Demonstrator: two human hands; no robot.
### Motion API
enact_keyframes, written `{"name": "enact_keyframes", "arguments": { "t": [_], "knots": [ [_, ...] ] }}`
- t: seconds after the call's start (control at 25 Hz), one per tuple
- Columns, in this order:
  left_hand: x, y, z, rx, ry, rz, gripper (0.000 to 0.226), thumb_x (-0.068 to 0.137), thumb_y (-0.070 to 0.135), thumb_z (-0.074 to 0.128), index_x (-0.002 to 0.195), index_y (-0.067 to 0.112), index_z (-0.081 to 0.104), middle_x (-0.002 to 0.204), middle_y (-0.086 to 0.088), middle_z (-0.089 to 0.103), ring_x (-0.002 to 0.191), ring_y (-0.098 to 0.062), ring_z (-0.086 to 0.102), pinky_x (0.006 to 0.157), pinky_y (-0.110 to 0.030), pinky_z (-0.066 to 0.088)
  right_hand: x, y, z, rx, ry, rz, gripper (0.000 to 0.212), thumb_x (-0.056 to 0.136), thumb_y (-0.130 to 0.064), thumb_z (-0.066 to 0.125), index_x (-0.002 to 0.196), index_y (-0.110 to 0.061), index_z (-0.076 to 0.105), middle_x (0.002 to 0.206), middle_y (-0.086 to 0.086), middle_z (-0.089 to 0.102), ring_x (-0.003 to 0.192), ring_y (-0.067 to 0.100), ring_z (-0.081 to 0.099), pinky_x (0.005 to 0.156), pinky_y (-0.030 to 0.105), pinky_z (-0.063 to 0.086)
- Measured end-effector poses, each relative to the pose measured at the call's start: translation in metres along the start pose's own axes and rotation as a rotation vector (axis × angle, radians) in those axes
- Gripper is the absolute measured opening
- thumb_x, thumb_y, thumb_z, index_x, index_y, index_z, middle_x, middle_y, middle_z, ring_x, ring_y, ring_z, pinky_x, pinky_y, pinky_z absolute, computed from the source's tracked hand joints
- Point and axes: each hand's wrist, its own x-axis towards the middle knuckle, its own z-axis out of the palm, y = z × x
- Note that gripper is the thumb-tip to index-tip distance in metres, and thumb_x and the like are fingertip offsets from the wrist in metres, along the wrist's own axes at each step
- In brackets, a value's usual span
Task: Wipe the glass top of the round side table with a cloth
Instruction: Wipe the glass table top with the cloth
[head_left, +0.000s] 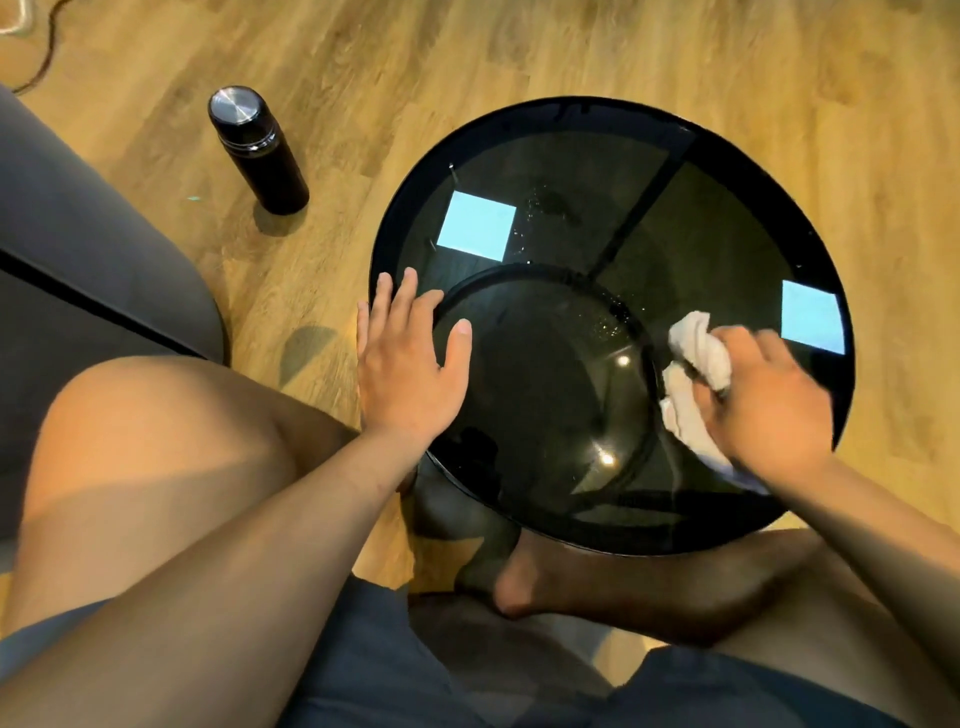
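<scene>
**On the glass top, cloth under our right hand**

At the right side of the round side table we clutch the crumpled white cloth, pressing it to the dark glass. Our left hand lies flat on the near left rim, fingers straight. Water droplets speckle the middle. A black flask stands upright on the wooden floor, left of the table.

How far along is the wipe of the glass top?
Nothing looks clearly finished. In hand: the right hand grips a crumpled white cloth on the right side of the round dark glass table top, while the left hand rests flat at its left edge. Left: water droplets near the middle and far side.
</scene>
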Motion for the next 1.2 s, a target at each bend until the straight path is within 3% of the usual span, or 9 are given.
{"name": "enact_keyframes", "arguments": {
  "t": [0.16,0.28,0.44,0.6,0.76,0.88,1.04,1.2],
  "knots": [
    [0.001,0.001,-0.003,-0.005,-0.013,-0.026,0.052,0.097,0.051,0.035,0.138,0.022,0.051,0.16,-0.003,0.032,0.152,-0.021,0.012,0.124,-0.045,0.003,0.108,0.041,0.004,-0.01,0.054,0.21,0.049,0.081,-0.052,0.043,0.117,-0.019,0.047,0.114,0.019,0.055,0.096,0.044,0.057,0.08,0.049,0.05],
    [0.002,0.003,-0.004,-0.004,-0.015,-0.029,0.051,0.097,0.051,0.037,0.137,0.024,0.051,0.16,-0.002,0.031,0.153,-0.019,0.01,0.124,-0.047,0.005,0.165,-0.004,0.012,0.045,0.125,0.312,0.049,0.079,-0.046,0.046,0.118,-0.017,0.049,0.117,0.024,0.057,0.105,0.047,0.054,0.091,0.052,0.046],
    [0.0,0.002,-0.003,-0.007,-0.045,-0.043,0.051,0.097,0.053,0.037,0.139,0.025,0.05,0.161,0.0,0.029,0.153,-0.016,0.005,0.124,-0.043,-0.001,0.169,-0.064,0.016,0.054,0.124,0.055,0.04,0.088,-0.026,0.062,0.123,-0.011,0.048,0.116,0.026,0.055,0.102,0.048,0.054,0.086,0.049,0.042],
    [0.0,0.005,-0.004,0.009,-0.046,-0.05,0.053,0.097,0.054,0.034,0.14,0.027,0.048,0.162,0.001,0.028,0.153,-0.017,0.006,0.124,-0.044,0.0,0.132,-0.012,0.006,0.073,0.049,0.038,0.035,0.084,-0.025,0.061,0.115,-0.013,0.05,0.102,0.026,0.058,0.09,0.049,0.057,0.074,0.047,0.046],
    [-0.001,0.006,-0.006,-0.03,-0.058,-0.049,0.056,0.095,0.055,0.033,0.139,0.025,0.049,0.162,-0.001,0.028,0.153,-0.018,0.007,0.124,-0.047,0.004,0.01,0.038,-0.002,0.106,-0.058,0.073,0.04,0.08,-0.023,0.065,0.119,-0.02,0.055,0.101,0.017,0.061,0.089,0.04,0.059,0.071,0.039,0.042],
    [0.0,0.005,-0.006,-0.043,-0.056,-0.05,0.057,0.093,0.056,0.034,0.138,0.024,0.05,0.162,-0.002,0.027,0.153,-0.018,0.007,0.124,-0.048,0.005,-0.047,0.047,-0.008,0.05,-0.105,-0.089,0.034,0.078,-0.032,0.064,0.111,-0.02,0.064,0.097,0.008,0.063,0.085,0.031,0.063,0.065,0.033,0.045],
    [-0.001,0.005,-0.006,-0.04,-0.042,-0.038,0.06,0.092,0.057,0.032,0.137,0.023,0.051,0.161,-0.003,0.03,0.153,-0.02,0.011,0.123,-0.049,0.007,0.014,0.03,0.006,0.081,-0.069,-0.099,0.037,0.078,-0.033,0.064,0.113,-0.02,0.059,0.1,0.007,0.057,0.086,0.035,0.06,0.071,0.037,0.046],
    [-0.001,0.003,-0.003,-0.013,-0.03,-0.02,0.057,0.094,0.056,0.034,0.137,0.023,0.052,0.16,-0.003,0.031,0.152,-0.021,0.012,0.123,-0.051,0.009,0.127,-0.013,0.016,0.061,0.106,-0.06,0.036,0.085,-0.031,0.062,0.116,-0.015,0.054,0.107,0.016,0.055,0.094,0.039,0.056,0.075,0.039,0.041]
  ]
}}
